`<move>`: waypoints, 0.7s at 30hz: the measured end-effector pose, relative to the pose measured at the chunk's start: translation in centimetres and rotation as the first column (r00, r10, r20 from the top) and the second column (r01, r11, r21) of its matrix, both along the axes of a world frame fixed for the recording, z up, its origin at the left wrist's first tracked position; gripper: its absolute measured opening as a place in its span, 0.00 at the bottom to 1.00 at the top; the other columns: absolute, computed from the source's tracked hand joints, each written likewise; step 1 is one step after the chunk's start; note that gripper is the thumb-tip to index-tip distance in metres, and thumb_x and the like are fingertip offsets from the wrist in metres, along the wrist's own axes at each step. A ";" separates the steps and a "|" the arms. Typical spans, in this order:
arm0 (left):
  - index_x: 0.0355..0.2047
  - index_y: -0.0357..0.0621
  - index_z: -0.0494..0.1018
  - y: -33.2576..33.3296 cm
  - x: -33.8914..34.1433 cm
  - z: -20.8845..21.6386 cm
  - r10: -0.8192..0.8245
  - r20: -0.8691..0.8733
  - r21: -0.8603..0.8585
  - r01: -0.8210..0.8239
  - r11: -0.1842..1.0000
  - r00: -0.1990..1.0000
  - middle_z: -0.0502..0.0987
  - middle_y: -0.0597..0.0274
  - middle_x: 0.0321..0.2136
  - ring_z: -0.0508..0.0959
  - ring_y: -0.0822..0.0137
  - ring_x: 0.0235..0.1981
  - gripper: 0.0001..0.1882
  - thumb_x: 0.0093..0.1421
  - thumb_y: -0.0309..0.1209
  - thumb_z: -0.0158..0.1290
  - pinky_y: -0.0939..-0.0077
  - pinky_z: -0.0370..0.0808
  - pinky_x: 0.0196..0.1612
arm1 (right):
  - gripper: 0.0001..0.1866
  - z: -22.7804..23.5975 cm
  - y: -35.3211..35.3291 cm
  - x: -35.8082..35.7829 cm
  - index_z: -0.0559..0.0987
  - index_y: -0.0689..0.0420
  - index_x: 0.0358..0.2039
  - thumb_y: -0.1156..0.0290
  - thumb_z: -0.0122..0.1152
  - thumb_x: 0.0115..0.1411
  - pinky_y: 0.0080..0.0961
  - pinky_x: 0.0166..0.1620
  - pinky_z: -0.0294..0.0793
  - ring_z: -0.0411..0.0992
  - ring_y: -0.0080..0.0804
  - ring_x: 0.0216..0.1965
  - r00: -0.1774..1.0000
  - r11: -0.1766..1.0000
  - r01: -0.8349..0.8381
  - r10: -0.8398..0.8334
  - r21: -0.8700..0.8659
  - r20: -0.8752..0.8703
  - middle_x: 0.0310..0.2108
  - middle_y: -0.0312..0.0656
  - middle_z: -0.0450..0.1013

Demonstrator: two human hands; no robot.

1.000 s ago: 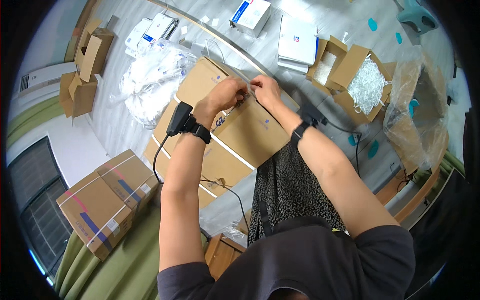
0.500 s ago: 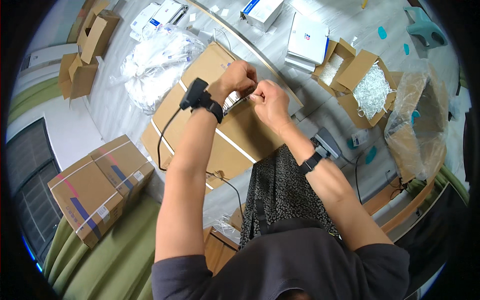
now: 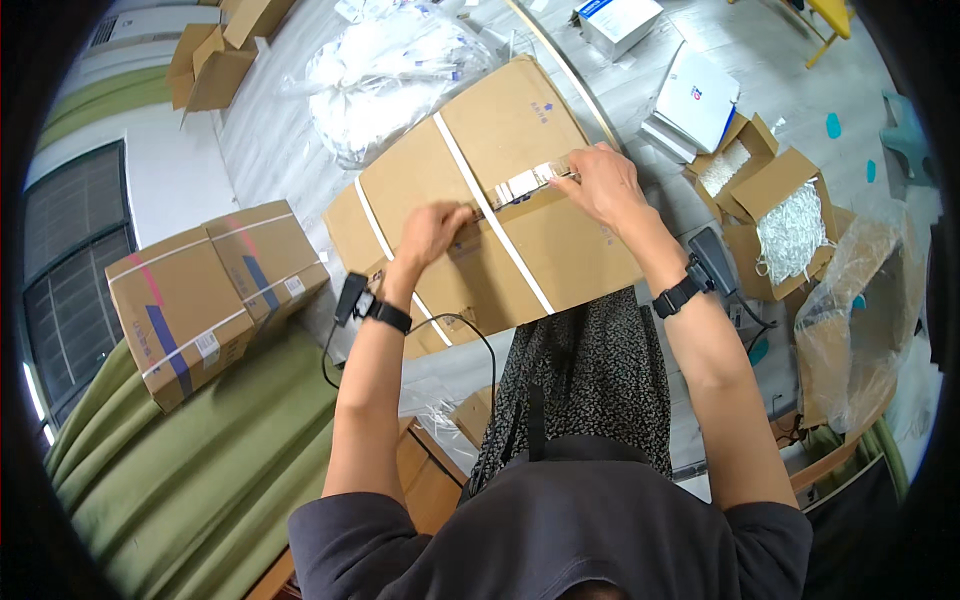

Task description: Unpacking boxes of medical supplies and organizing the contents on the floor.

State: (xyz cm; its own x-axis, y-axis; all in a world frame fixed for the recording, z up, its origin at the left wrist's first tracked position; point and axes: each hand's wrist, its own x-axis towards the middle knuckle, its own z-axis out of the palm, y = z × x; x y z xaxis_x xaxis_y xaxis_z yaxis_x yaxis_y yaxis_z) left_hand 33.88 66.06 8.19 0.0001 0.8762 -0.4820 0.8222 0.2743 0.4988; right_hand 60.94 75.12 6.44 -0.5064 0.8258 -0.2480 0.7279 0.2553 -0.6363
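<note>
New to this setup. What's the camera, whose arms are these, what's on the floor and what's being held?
There is no robot here: a person wears a fisheye camera on the head, looking down, so the arms rising from the lower edge are their own and straight edges bend near the rim. The left hand presses on a large flat cardboard box bound with white straps. The right hand pinches one end of a shiny strip of tape running across the box top; whether it is going on or coming off I cannot tell. Each wrist carries a small black device on a band. Around lie a taped box on green cloth, a heap of clear plastic bags, and open cartons of white filler.
</note>
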 end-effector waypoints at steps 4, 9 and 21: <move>0.33 0.39 0.77 -4.4 0.7 -1.2 0.055 0.110 0.214 -0.078 0.974 0.992 0.75 0.53 0.30 0.75 0.55 0.34 0.19 0.55 0.45 0.55 0.67 0.72 0.37 | 0.15 -0.6 -1.1 -1.5 0.79 0.57 0.22 0.58 0.64 0.50 0.38 0.42 0.67 0.71 0.43 0.34 1.000 0.990 -0.022 0.022 0.140 0.005 0.24 0.45 0.74; 0.36 0.39 0.75 -6.3 -0.7 -0.9 -0.069 -0.157 0.071 0.081 0.994 0.985 0.74 0.54 0.30 0.75 0.53 0.35 0.31 0.46 0.56 0.59 0.64 0.72 0.39 | 0.13 1.7 -2.0 -0.4 0.79 0.56 0.21 0.60 0.63 0.50 0.37 0.41 0.64 0.72 0.41 0.32 0.980 0.973 -0.033 0.076 0.227 -0.186 0.23 0.44 0.74; 0.25 0.36 0.72 -7.0 0.3 1.0 0.136 -0.187 0.118 -0.115 0.986 0.973 0.76 0.46 0.23 0.76 0.46 0.31 0.28 0.42 0.52 0.64 0.57 0.72 0.34 | 0.64 -1.8 2.2 -9.4 0.52 0.45 0.65 0.49 0.78 0.26 0.58 0.64 0.39 0.35 0.46 0.69 0.883 0.927 -0.336 0.247 0.168 0.400 0.68 0.48 0.39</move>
